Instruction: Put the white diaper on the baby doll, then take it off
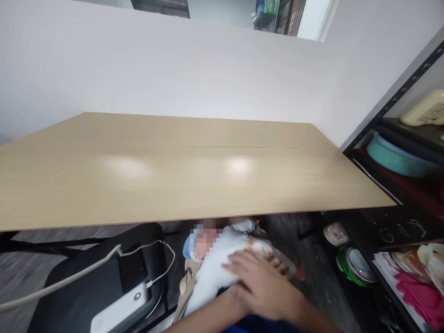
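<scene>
A baby doll in white clothes and a blue cap lies just below the front edge of the table, over my lap. My right hand rests on the doll's body, its fingers laid over it and pointing left. My left forearm comes in from the lower left and runs under the right hand. The left hand's fingers are hidden by the right hand and the doll.
A bare light wooden table fills the middle, against a white wall. At lower left, a black seat carries a black phone and a white power bank on cables. A dark shelf rack at right holds a teal bowl and dishes.
</scene>
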`<control>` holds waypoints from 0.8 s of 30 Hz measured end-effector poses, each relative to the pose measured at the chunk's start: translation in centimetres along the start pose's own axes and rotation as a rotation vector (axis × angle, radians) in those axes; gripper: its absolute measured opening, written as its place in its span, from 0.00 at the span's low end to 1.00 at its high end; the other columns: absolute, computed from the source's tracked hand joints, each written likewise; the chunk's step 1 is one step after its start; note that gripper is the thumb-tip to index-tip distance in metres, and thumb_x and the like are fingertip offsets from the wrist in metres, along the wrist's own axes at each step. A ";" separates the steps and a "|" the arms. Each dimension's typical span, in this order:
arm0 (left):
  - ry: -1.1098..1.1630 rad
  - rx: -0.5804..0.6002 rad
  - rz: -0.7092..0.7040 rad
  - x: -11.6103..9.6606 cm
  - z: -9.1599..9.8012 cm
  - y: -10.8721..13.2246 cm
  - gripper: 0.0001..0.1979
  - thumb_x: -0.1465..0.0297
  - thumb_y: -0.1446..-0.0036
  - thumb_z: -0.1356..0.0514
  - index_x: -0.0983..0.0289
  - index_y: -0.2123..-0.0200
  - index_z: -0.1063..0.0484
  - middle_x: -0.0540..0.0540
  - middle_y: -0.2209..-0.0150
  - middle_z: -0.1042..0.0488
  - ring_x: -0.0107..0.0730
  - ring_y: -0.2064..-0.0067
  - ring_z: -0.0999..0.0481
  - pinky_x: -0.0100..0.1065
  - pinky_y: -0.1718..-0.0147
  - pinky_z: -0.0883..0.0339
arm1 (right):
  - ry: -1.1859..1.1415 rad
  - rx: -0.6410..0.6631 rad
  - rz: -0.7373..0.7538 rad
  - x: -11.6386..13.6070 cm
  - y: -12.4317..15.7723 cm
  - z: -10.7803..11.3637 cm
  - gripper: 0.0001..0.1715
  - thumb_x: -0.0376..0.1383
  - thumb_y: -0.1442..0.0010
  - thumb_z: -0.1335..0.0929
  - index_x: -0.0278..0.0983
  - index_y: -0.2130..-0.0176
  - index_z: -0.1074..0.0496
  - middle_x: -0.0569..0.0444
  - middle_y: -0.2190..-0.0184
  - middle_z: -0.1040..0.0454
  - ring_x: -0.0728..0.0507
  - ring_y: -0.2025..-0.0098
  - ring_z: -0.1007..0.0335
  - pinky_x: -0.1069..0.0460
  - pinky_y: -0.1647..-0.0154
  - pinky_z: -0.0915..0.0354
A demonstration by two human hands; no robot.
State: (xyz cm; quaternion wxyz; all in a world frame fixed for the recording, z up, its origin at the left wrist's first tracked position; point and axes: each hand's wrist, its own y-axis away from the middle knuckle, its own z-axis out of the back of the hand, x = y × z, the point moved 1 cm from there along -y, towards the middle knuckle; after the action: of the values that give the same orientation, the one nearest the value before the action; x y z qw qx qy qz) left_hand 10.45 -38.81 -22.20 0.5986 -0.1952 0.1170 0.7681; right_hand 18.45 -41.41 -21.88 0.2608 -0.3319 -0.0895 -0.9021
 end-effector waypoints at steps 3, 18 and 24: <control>0.061 -0.046 -0.090 -0.3 2.4 3.9 0.13 0.60 0.22 0.39 0.56 0.43 0.18 0.54 0.45 0.14 0.41 0.42 0.17 0.43 0.38 0.26 | -0.124 -0.099 -0.170 -3.1 0.5 3.2 0.29 0.44 0.19 0.37 0.47 0.25 0.31 0.48 0.25 0.28 0.36 0.23 0.34 0.37 0.20 0.40; 0.190 -0.436 0.330 7.2 1.8 11.0 0.12 0.65 0.21 0.41 0.57 0.40 0.23 0.57 0.41 0.18 0.46 0.43 0.23 0.46 0.42 0.33 | -0.501 0.016 -0.257 -15.3 -5.9 0.3 0.27 0.56 0.34 0.23 0.39 0.47 0.16 0.47 0.55 0.12 0.40 0.54 0.15 0.45 0.51 0.20; 0.262 -0.414 0.287 6.5 2.7 10.6 0.11 0.63 0.22 0.39 0.58 0.42 0.23 0.57 0.42 0.20 0.45 0.44 0.24 0.45 0.42 0.36 | -0.505 0.078 -0.238 -15.8 -4.3 3.1 0.27 0.57 0.36 0.22 0.39 0.51 0.15 0.48 0.56 0.12 0.40 0.55 0.15 0.46 0.50 0.22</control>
State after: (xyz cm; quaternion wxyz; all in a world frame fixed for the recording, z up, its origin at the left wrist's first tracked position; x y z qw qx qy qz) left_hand -1.55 -34.71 -23.19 0.4110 -0.3924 0.0604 0.8206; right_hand 28.09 -30.19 -29.66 0.1348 -0.5230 -0.2246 -0.8111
